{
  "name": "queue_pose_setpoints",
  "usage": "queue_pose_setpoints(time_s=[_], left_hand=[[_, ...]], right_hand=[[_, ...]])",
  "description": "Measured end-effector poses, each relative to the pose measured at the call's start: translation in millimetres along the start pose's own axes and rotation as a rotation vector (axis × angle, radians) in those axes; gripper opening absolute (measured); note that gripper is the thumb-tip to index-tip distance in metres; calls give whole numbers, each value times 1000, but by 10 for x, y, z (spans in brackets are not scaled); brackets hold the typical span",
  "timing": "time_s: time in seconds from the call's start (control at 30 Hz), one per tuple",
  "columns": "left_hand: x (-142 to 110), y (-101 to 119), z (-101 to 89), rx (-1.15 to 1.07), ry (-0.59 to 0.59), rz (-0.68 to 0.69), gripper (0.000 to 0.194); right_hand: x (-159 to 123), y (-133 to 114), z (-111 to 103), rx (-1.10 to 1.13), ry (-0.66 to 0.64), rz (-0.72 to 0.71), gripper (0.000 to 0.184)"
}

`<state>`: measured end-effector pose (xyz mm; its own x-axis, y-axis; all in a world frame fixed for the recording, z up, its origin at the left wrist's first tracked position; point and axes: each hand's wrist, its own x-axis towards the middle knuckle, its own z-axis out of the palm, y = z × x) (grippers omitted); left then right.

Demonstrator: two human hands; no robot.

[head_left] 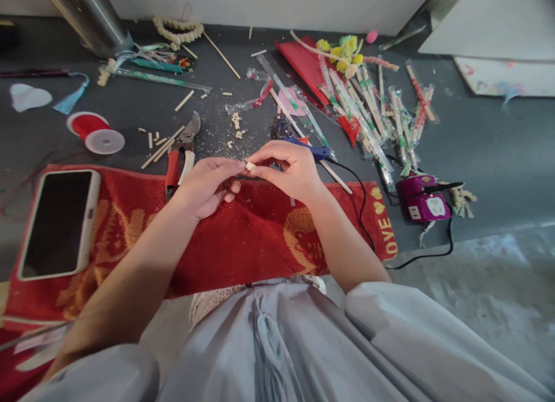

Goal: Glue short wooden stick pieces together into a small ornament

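Observation:
A small cream-coloured piece of short glued-looking stick bits (250,166) sits between the fingertips of both hands, above the far edge of the red towel (243,246). My left hand (210,185) pinches it from the left with thumb and forefinger, the other fingers curled. From the right, my right hand (288,168) grips it between thumb and fingertips. Just beyond the right hand lies a blue glue gun (319,152), partly covered by that hand. Pruning shears (189,137) with red and white handles rest beside the left wrist. Similar small pieces (236,121) lie ahead among crumbs.
A phone (60,222) lies on the towel at left, near thread spools (104,140). Wrapped chopsticks (359,115) are heaped at right. A purple box (424,198) with black cables stands near the table's right front edge. A metal post (89,20) rises at back left.

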<state>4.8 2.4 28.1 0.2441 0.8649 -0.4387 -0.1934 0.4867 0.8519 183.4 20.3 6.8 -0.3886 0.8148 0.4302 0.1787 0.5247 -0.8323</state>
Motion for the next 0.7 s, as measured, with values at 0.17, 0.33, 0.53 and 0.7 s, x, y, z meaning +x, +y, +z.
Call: queue_pose_setpoints(time_s=[0.17, 0.33, 0.53, 0.7], left_hand=[[-3, -6, -5, 61, 20, 16, 14], [-4, -5, -20, 50, 22, 31, 18], [3, -14, -37, 84, 17, 38, 18], [4, -30, -49, 131, 20, 53, 16]], right_hand=[[4, 5, -3, -36, 3, -44, 17], [-4, 3, 19, -55, 30, -98, 12], [-26, 23, 33, -50, 29, -86, 17], [-28, -5, 18, -183, 58, -162, 19]])
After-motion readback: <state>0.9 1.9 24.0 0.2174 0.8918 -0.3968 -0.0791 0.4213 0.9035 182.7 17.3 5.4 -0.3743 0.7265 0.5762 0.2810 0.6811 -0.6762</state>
